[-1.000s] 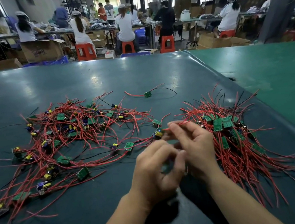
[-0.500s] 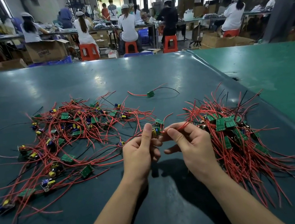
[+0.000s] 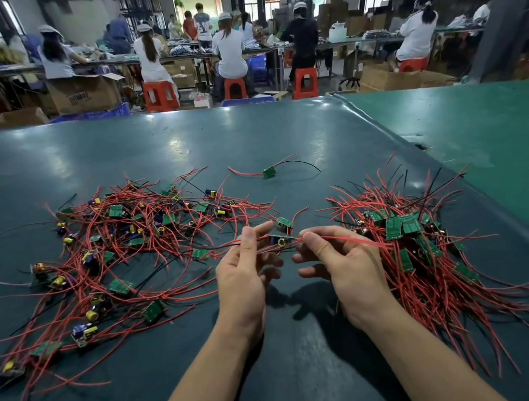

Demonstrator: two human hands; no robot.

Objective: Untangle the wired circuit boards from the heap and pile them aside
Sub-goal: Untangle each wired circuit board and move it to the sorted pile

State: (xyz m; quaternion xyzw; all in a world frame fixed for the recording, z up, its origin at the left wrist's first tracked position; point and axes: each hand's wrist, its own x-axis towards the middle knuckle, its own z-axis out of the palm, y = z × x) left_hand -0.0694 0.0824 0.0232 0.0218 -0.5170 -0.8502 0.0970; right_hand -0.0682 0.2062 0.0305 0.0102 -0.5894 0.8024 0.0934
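Above the dark surface [image 3: 281, 136], the left hand [image 3: 244, 281] and right hand [image 3: 343, 264] each pinch a red wire of one circuit board [image 3: 280, 239] (held between heap [image 3: 127, 247] and sorted pile [image 3: 415, 240]).

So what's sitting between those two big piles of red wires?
In the head view, between the tangled heap and the sorted pile, both hands, left hand and right hand, hold one wired board above the table.

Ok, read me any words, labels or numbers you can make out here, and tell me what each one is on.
Cardboard box behind the table: dark printed lettering on its side, too blurred to read.
Circuit boards in the right pile: any markings too small to read.
Nothing else legible.
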